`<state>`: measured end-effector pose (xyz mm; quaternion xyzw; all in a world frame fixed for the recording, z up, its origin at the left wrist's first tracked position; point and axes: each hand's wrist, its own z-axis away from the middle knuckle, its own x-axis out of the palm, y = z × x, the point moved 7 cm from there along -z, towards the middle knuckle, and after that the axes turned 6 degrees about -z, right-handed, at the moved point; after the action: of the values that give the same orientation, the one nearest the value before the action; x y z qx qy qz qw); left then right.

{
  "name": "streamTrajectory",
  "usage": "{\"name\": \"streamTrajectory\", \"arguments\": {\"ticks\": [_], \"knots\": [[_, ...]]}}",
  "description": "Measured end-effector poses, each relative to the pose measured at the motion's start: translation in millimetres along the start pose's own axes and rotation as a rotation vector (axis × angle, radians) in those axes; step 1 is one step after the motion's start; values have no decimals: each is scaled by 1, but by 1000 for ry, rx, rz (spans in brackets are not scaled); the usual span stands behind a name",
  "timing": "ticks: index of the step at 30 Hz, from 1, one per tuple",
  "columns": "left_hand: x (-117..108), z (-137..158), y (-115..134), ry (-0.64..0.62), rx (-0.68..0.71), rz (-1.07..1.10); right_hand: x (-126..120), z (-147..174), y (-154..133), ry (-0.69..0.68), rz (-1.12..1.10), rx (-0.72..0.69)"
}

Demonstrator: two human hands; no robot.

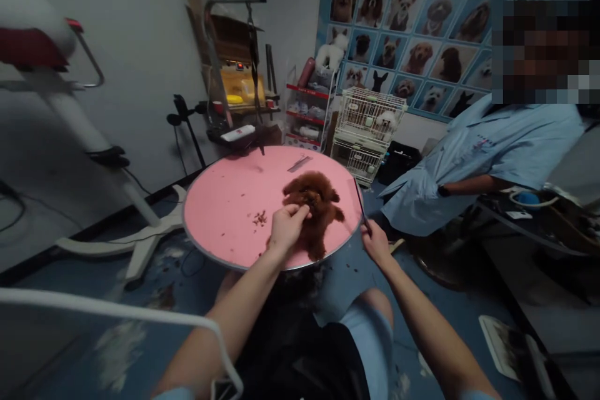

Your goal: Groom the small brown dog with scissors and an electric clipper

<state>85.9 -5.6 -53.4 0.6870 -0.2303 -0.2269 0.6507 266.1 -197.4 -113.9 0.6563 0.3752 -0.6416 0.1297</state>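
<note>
A small brown curly-coated dog is on the round pink table, near its front right edge, facing me. My left hand is closed in a pinch at the dog's muzzle, its fingertips touching the fur there. Off the table's right edge, my right hand grips a long, thin dark tool that points up and away from me. Whether it is a comb or closed scissors I cannot make out. A flat grey comb lies behind the dog. Brown fur clippings are scattered left of my left hand.
A person in a blue smock stands at the right. Stacked wire cages and a shelf rack are behind the table. On the left is a white stand; a white hose crosses the lower left.
</note>
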Motion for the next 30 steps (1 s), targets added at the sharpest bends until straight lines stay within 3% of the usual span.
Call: {"name": "streamTrajectory", "arguments": {"ticks": [3,7,9,12,14,17,21,22,25,27,28,30], "knots": [[-14,-16,27,11,166,-244,-16,24,-11,37,3,-243],[-23,-27,55,-33,180,-463,-41,12,-52,150,122,-581],[-23,-27,65,-54,156,-529,-39,7,-70,77,219,-679],[-21,-24,73,-81,128,-585,-25,23,-90,-135,306,-891],[-18,-23,73,-114,129,-614,-24,33,-96,-148,299,-890],[-14,-22,72,-156,170,-653,-28,40,-101,-89,291,-718],[-13,-26,72,-163,181,-666,-13,61,-120,-316,287,-803],[-14,-27,71,-167,182,-656,-14,61,-123,-314,277,-787],[-24,-22,62,-96,230,-563,-22,48,-118,-209,270,-644],[-40,-9,39,46,238,-410,-10,54,-108,-290,254,-687],[-47,-1,18,113,202,-308,3,66,-99,-382,221,-753],[-48,14,-45,101,-79,-83,33,98,-74,-511,100,-810]]}}
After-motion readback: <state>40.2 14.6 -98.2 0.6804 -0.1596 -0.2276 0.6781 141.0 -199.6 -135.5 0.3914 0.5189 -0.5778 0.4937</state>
